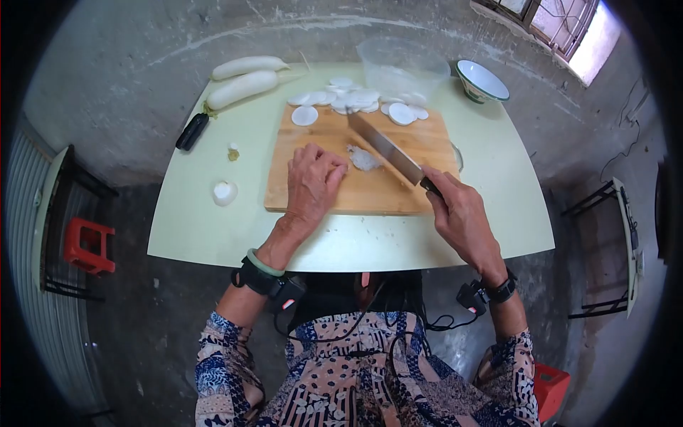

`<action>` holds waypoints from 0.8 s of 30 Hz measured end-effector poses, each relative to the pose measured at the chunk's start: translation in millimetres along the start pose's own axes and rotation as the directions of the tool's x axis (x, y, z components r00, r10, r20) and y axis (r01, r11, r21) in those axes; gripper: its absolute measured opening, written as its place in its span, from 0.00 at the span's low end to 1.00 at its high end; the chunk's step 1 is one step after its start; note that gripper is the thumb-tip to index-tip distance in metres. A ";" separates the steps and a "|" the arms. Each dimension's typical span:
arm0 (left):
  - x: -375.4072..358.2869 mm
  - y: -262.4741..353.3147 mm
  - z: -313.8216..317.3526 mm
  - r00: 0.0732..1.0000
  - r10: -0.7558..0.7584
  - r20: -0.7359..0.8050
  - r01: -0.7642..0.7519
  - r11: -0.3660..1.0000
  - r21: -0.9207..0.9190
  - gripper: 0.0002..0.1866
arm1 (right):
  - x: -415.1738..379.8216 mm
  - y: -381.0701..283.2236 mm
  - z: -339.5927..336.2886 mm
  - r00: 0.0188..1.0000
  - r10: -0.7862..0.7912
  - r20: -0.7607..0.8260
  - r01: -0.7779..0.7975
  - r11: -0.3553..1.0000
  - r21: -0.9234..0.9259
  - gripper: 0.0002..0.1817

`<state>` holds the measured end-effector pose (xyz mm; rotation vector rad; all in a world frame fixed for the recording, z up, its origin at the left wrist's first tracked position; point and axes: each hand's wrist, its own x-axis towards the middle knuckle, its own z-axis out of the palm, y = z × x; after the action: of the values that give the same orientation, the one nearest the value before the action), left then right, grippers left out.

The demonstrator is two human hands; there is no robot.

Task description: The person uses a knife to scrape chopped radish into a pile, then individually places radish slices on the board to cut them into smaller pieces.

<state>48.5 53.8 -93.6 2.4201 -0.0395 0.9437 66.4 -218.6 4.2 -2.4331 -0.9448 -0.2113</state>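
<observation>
The right hand (461,217) is closed firmly around the black handle of a broad, grey metal knife (384,148), thumb and fingers wrapped on it. From this grip the blade slants away up and to the left over a rectangular, light-brown wooden cutting board (398,198); it is slightly blurred, and whether its edge touches the board cannot be told. The left hand (313,181) is on the left part of the board, its fingers bent and drawn close together; whether anything is pinched under them cannot be told. Just right of its fingertips, between the two hands, lies a small, translucent whitish heap of cut pieces (365,159). Beyond both hands, thin, round white slices (356,97) overlap along the board's far edge, with one separate round white slice (304,116) ahead of the left hand. Farther out, behind the slices, stands a clear plastic container (377,55), and a white bowl with a green-patterned outside (484,82) sits to its right. Well beyond the left hand, to its left, two long white radishes (245,88) lie side by side on the pale green table (356,242), near a black elongated object (192,132). Closer on that side is a rounded white piece (225,193).
</observation>
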 end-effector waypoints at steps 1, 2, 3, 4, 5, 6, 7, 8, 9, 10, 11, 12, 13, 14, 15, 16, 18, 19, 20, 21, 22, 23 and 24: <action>-0.1 -2.8 0.6 1.000 0.000 -0.004 0.000 1.000 0.001 0.05 | -1.1 -1.6 -1.3 1.000 0.005 -0.024 -0.005 1.000 -0.009 0.21; -0.1 -4.6 0.2 1.000 -0.001 -0.006 0.001 1.000 0.002 0.05 | -3.8 -1.5 -2.6 1.000 0.009 -0.017 -0.009 1.000 -0.009 0.21; -0.7 -5.7 0.6 1.000 -0.007 -0.001 0.007 1.000 -0.001 0.05 | -7.7 0.2 -4.6 0.997 0.044 -0.058 -0.042 0.998 0.049 0.21; -0.3 -6.3 2.2 1.000 0.000 -0.023 0.000 1.000 0.002 0.05 | -11.7 3.2 -7.3 0.992 0.082 -0.098 -0.072 0.992 0.104 0.21; 1.1 -4.4 2.4 0.999 0.008 -0.048 -0.007 1.000 0.005 0.05 | -19.7 6.3 -9.9 0.981 0.181 -0.064 -0.170 0.974 0.147 0.21; 1.2 -2.9 1.5 0.999 0.002 -0.047 -0.002 1.000 -0.002 0.05 | -26.9 7.6 -12.8 0.981 0.184 -0.059 -0.174 0.975 0.141 0.21; 1.0 -1.8 -0.6 1.000 -0.010 -0.014 0.010 1.000 0.004 0.05 | -33.7 7.7 -15.9 0.939 0.343 -0.004 -0.324 0.893 0.312 0.22; 0.6 -1.6 -1.9 1.000 -0.021 0.018 0.021 1.000 0.012 0.05 | -40.5 8.5 -18.2 0.874 0.481 0.077 -0.458 0.759 0.463 0.22; 0.0 -2.7 -0.8 1.000 -0.025 0.020 0.024 1.000 0.008 0.05 | -47.7 11.4 -20.2 0.867 0.485 0.111 -0.457 0.690 0.561 0.22; -0.4 -3.5 0.6 1.000 -0.022 0.018 0.022 1.000 0.016 0.05 | -55.5 15.8 -21.4 0.866 0.487 0.114 -0.462 0.690 0.557 0.22; -1.1 -4.0 2.0 1.000 -0.019 0.016 0.018 1.000 0.024 0.05 | -63.7 21.9 -21.1 0.844 0.516 0.144 -0.483 0.616 0.622 0.22; -1.4 -2.9 1.5 1.000 -0.021 0.018 0.021 1.000 0.019 0.05 | -71.6 28.3 -20.4 0.821 0.543 0.177 -0.500 0.535 0.680 0.22; -1.4 -1.5 0.6 1.000 -0.011 0.012 0.011 1.000 0.013 0.06 | -79.4 35.4 -18.8 0.819 0.541 0.192 -0.494 0.494 0.716 0.23; -1.6 -0.3 0.2 1.000 0.000 0.006 0.000 1.000 0.007 0.06 | -86.2 40.1 -16.8 0.815 0.546 0.192 -0.498 0.493 0.713 0.23; -2.0 -0.4 0.4 1.000 -0.001 0.010 0.001 1.000 0.002 0.06 | -92.1 43.9 -14.9 0.816 0.538 0.210 -0.487 0.446 0.751 0.23; -2.3 -0.8 0.2 1.000 0.002 0.022 -0.002 1.000 0.009 0.07 | -96.2 46.4 -12.8 0.819 0.527 0.227 -0.474 0.397 0.786 0.24; -2.4 -1.8 1.8 0.999 0.005 0.033 -0.005 1.000 0.017 0.09 | -98.9 45.1 -7.2 0.813 0.535 0.229 -0.469 0.368 0.803 0.25; -3.1 -3.6 4.1 1.000 0.008 0.014 -0.007 1.000 -0.010 0.11 | -98.8 42.1 -4.0 0.807 0.544 0.230 -0.470 0.357 0.807 0.24; -3.6 -4.7 5.1 1.000 0.010 -0.006 -0.010 0.999 -0.037 0.14 | -98.3 39.4 -0.6 0.802 0.551 0.231 -0.471 0.346 0.811 0.24; -4.3 -5.5 5.5 1.000 0.010 -0.006 -0.010 0.999 -0.034 0.14 | -97.5 37.5 2.8 0.798 0.557 0.231 -0.475 0.345 0.810 0.23; -4.7 -6.0 6.4 1.000 0.000 0.007 0.000 0.998 -0.063 0.16 | -95.2 34.4 5.3 0.800 0.555 0.230 -0.473 0.345 0.811 0.23; -5.1 -6.0 7.2 1.000 -0.009 0.021 0.011 0.996 -0.091 0.19 | -92.7 30.6 7.6 0.792 0.558 0.248 -0.488 0.334 0.806 0.23; -5.6 -6.5 8.2 1.000 -0.008 0.020 0.010 0.996 -0.088 0.19 | -90.3 26.5 9.9 0.784 0.561 0.266 -0.503 0.323 0.802 0.23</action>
<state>50.8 54.4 -105.2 2.3464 -0.0765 0.8950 16.4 -282.9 -44.0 -1.6105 -0.0428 0.3637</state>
